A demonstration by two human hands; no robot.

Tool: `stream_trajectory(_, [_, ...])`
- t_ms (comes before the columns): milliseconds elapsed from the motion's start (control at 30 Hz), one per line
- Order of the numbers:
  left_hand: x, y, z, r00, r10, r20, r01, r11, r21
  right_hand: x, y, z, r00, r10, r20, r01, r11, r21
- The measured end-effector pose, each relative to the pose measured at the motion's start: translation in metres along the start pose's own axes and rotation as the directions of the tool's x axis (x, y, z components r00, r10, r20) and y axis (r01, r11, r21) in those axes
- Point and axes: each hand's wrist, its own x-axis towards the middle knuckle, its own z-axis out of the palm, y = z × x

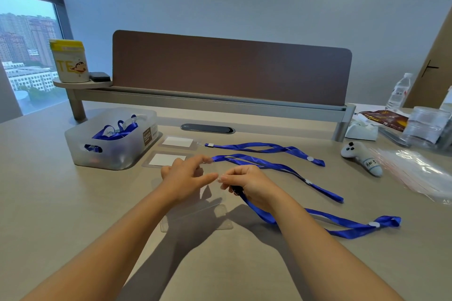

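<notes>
My left hand [183,176] and right hand [249,183] meet over the middle of the table. Under them is a clear, empty badge holder [195,215], its top tab between my fingertips. My right hand pinches that tab and keeps the black clip end of a blue lanyard [261,215] under its fingers. The strap trails away to the right across the table. My left hand's fingers are stretched out, and the index tip touches the tab.
Two finished holders with white cards [177,142] [166,160] lie behind, their blue lanyards [264,148] [276,166] running right. A translucent bin [115,154] of lanyards stands at left. A plush toy [362,157], plastic bags [415,171], clear jars [425,127] and a bottle [398,90] are at right.
</notes>
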Motion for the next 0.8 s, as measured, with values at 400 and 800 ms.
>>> stream_trajectory(400, [0.005, -0.004, -0.003, 0.999, -0.038, 0.006, 0.038, 0.997, 0.066, 0.003, -0.002, 0.005, 1.000, -0.023, -0.014, 0.021, 0.994, -0.106])
stream_trajectory(800, [0.010, -0.003, -0.002, 0.997, -0.074, 0.007, 0.071, 0.979, 0.190, 0.008, 0.005, 0.015, 0.990, -0.114, -0.078, 0.082, 0.939, -0.335])
